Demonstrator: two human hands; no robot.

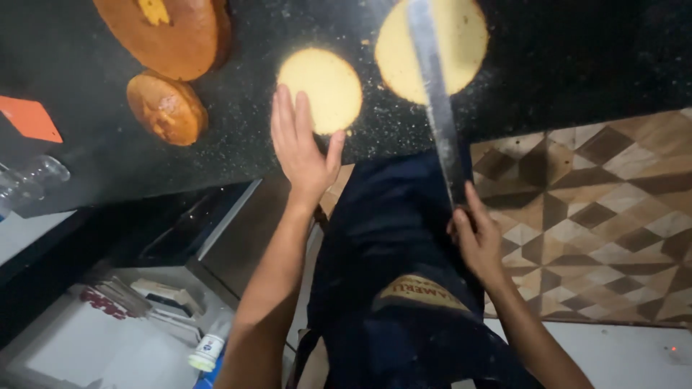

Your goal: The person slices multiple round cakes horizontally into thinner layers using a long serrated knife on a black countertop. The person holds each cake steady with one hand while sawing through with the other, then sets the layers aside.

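My left hand (303,148) lies flat with fingers together and thumb apart, its fingertips beside a small pale yellow cake round (322,88) on the black speckled counter (238,144). My right hand (476,238) grips the handle of a long knife (435,101). The blade reaches up across a larger pale yellow cake round (393,50) further along the counter. A dark blue apron (396,245) hangs between my two arms.
A big brown cake (162,32) and a small brown cake (166,108) sit at the left of the counter. An orange scraper (29,119) and a clear glass vessel (29,180) lie at far left. Patterned floor tiles (605,209) show at right; an open drawer (144,302) with a small bottle (209,349) below.
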